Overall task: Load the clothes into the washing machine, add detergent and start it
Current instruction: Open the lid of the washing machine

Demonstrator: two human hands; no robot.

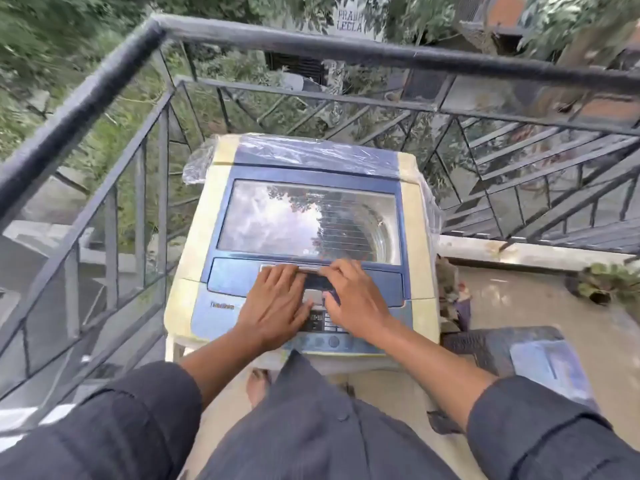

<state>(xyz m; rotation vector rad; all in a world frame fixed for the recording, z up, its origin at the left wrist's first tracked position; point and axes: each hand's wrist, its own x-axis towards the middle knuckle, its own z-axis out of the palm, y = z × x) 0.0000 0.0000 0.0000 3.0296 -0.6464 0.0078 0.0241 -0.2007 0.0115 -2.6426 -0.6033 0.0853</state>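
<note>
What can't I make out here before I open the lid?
Head view only:
- Drum contents: glare on the lid window hides them.
- Panel labels: too small, partly under both hands.
- Handle: fingertips of left hand and right hand cover it.
- Basket contents: blurred.

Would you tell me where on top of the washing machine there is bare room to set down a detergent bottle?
Free: the glass lid and the blue strip left of the left hand. Crowded: the handle and control panel, under both hands, right hand included.

Balcony floor [519, 299] is carrying the washer [298, 216], a dark basket [491, 348] sitting just right of it.
</note>
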